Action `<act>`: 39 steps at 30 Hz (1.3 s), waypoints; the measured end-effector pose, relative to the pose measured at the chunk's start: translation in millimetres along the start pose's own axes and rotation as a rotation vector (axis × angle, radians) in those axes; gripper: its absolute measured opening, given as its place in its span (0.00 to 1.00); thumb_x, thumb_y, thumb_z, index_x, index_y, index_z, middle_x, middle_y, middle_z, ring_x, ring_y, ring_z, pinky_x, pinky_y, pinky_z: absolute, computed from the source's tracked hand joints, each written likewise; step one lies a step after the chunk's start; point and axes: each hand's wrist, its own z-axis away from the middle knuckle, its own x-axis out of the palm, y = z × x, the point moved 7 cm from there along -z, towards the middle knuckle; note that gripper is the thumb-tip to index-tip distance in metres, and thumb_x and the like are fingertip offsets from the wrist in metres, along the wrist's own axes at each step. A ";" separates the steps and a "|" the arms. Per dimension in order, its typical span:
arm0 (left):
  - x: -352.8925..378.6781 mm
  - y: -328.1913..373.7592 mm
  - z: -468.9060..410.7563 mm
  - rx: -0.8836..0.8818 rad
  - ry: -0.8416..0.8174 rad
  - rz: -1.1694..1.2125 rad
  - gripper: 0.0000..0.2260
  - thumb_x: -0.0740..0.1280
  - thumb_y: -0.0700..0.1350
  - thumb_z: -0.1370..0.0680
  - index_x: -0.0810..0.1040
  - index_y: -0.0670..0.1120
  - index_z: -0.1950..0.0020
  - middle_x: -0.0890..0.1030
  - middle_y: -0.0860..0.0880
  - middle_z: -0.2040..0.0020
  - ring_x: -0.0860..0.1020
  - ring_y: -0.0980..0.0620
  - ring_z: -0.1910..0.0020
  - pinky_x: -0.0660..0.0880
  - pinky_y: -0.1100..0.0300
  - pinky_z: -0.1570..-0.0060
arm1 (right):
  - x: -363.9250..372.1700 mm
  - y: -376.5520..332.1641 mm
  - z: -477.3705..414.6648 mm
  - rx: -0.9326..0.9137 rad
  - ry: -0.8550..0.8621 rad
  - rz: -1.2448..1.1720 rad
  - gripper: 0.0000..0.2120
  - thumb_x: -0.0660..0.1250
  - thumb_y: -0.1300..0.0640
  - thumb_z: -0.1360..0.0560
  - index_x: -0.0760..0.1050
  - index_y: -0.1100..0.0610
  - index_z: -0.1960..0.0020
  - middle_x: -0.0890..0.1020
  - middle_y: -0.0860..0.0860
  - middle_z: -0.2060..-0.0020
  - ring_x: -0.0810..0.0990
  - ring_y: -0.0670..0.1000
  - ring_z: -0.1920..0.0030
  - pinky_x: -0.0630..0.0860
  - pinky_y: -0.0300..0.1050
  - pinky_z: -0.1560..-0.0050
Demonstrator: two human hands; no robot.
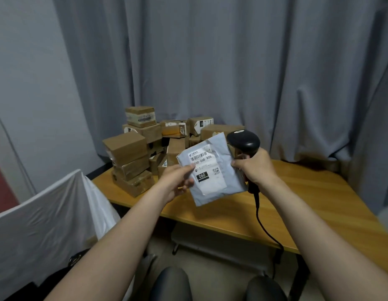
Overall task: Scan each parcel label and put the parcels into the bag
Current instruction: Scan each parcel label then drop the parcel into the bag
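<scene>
Grey curtains [210,61] hang behind a wooden tabletop [297,192] stacked with cardboard parcels [134,153]. Above it, my left grip [178,181] pinches a grey mailer [219,187] by its left edge, label [207,170] facing me. My right grip [254,168] wraps the scanner [243,139] handle, thumb touching the mailer's right edge. The white bag [47,224] stands at my left. Risk: the wrinkled barcode may misread, or the mailer may slip from so light a hold.

Single head-worn wide-angle view, facing forward and down, table [308,192] close ahead, curtain [210,61] filling the background
</scene>
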 end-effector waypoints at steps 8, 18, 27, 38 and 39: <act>-31.5 20.9 -1.2 0.219 0.230 -0.034 0.07 0.70 0.48 0.18 0.85 0.46 0.52 0.79 0.49 0.73 0.76 0.55 0.74 0.72 0.64 0.69 | -15.5 12.8 8.1 0.020 0.089 -0.164 0.10 0.75 0.55 0.22 0.80 0.61 0.51 0.79 0.52 0.70 0.76 0.50 0.75 0.73 0.43 0.74; -52.4 23.0 2.6 0.319 0.404 -0.006 0.11 0.65 0.48 0.15 0.84 0.44 0.46 0.87 0.50 0.57 0.87 0.55 0.63 0.74 0.63 0.69 | 35.7 3.2 54.7 0.149 -0.403 -0.172 0.15 0.73 0.53 0.21 0.81 0.67 0.44 0.76 0.53 0.71 0.73 0.52 0.73 0.72 0.44 0.72; -58.1 21.9 6.3 0.386 0.431 0.073 0.12 0.63 0.48 0.14 0.83 0.43 0.41 0.87 0.45 0.50 0.86 0.56 0.61 0.76 0.70 0.71 | 54.1 -7.8 58.8 0.125 -0.478 -0.182 0.11 0.71 0.55 0.20 0.80 0.63 0.46 0.73 0.52 0.73 0.71 0.51 0.74 0.70 0.43 0.73; -59.5 16.4 7.9 0.375 0.429 0.056 0.13 0.63 0.48 0.15 0.82 0.42 0.37 0.87 0.46 0.48 0.87 0.56 0.59 0.76 0.70 0.71 | 55.9 -0.7 57.8 0.136 -0.483 -0.205 0.15 0.71 0.55 0.20 0.79 0.66 0.41 0.72 0.51 0.73 0.70 0.50 0.74 0.69 0.43 0.73; -59.3 15.9 7.8 0.372 0.429 0.051 0.13 0.63 0.48 0.15 0.82 0.41 0.37 0.87 0.46 0.49 0.87 0.56 0.59 0.76 0.69 0.71 | 56.1 -1.0 57.4 0.137 -0.486 -0.205 0.14 0.71 0.55 0.20 0.79 0.65 0.42 0.72 0.51 0.73 0.70 0.50 0.74 0.69 0.43 0.73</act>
